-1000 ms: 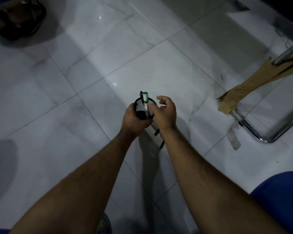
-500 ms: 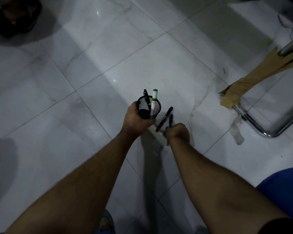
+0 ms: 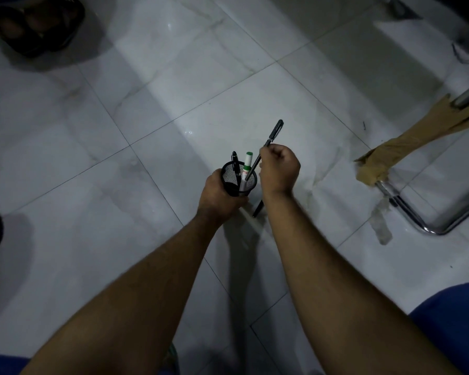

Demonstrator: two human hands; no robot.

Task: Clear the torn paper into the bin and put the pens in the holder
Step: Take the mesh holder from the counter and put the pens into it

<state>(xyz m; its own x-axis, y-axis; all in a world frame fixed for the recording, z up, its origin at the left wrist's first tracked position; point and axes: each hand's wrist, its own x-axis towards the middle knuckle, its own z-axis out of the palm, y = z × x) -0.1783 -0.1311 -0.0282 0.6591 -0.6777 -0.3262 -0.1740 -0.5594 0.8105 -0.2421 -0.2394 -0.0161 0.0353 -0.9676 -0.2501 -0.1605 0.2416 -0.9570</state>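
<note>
While left hand (image 3: 219, 192) is gripping black mesh holder (image 3: 237, 180) above tiled floor (image 3: 146, 109), right hand (image 3: 279, 169) is pinching black pen (image 3: 273, 135), tilted, lower tip sitting inside holder rim. Green-capped marker (image 3: 247, 165) and another black pen (image 3: 235, 162) standing in holder. One more pen (image 3: 258, 209) lying on floor just beneath my wrists

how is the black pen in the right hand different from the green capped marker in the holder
The black pen is thin and all dark; the green capped marker is thicker, with a white body. The pen is gripped by the right hand and slants, only its lower end at the mesh holder; the marker stands free inside. Both point cap up.
</note>
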